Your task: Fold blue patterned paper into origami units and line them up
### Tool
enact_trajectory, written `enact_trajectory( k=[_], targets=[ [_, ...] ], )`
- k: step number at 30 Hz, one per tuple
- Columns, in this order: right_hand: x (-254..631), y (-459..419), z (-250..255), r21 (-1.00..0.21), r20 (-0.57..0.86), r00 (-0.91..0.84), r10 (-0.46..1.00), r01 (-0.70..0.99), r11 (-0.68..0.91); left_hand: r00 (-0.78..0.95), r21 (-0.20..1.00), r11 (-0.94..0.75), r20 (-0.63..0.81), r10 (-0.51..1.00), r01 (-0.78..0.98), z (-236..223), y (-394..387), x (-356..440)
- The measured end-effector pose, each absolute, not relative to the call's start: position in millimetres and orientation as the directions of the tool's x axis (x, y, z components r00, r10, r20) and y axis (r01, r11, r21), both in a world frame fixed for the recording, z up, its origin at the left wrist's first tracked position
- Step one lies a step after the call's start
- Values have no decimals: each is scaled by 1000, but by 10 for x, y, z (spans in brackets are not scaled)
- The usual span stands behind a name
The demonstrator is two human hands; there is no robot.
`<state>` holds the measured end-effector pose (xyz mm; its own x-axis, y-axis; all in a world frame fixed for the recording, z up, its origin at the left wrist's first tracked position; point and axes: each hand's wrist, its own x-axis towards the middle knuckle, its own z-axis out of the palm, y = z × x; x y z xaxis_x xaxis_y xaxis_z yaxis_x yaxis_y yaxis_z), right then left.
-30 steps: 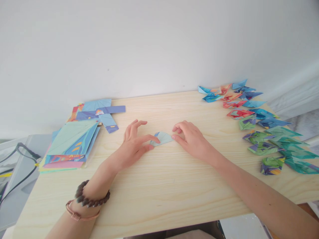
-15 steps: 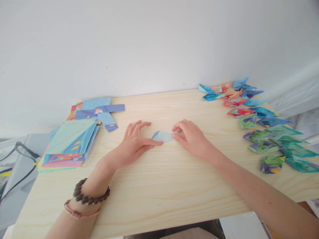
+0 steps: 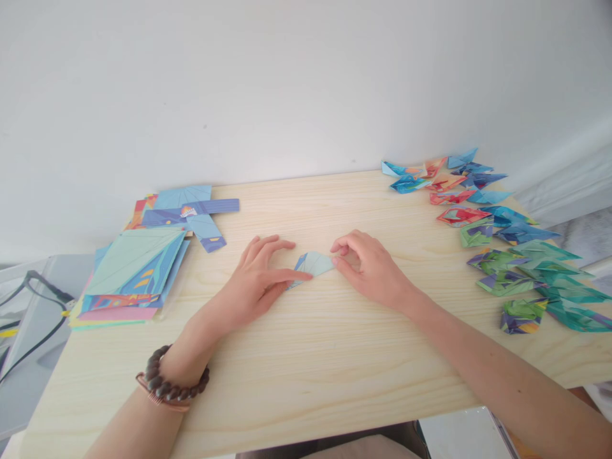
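Observation:
A small folded piece of origami paper (image 3: 315, 262), pale blue-green with a darker blue left end, lies on the wooden table between my hands. My left hand (image 3: 258, 274) holds its left end between thumb and index finger, the index finger stretched over the paper's lower edge. The other left fingers are spread above the table. At the right tip, the thumb and curled index finger of my right hand (image 3: 366, 264) pinch the paper; the fingertips partly hide that tip.
To the left lies a stack of patterned origami sheets (image 3: 138, 261), with blue paper strips (image 3: 208, 220) behind it. Several folded paper pieces (image 3: 507, 261) in red, blue and green line the table's right side. A white wall rises behind; cables (image 3: 43, 287) hang at the left.
My left hand has shifted slightly, and the paper's left end has turned a little downward, showing more of its blue part. My right hand stays at the right tip.

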<state>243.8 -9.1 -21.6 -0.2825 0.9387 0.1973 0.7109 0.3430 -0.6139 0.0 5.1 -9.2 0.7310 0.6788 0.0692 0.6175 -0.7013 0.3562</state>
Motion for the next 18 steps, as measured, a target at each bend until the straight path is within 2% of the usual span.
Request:
enact_trajectory(
  k=[6, 9, 18],
  targets=[
    [2312, -150, -212, -534, 199, -304, 932, 763, 363, 760, 412, -740, 155, 631, 531, -74, -2, 66],
    [2291, -151, -210, -524, 185, -287, 940, 780, 342, 799, 428, -768, 154, 582, 477, -72, 6, 81],
    [2304, -133, -212, -530, 168, -285, 944, 781, 330, 839, 322, -826, 142, 525, 463, -24, 19, 108]
  ],
)
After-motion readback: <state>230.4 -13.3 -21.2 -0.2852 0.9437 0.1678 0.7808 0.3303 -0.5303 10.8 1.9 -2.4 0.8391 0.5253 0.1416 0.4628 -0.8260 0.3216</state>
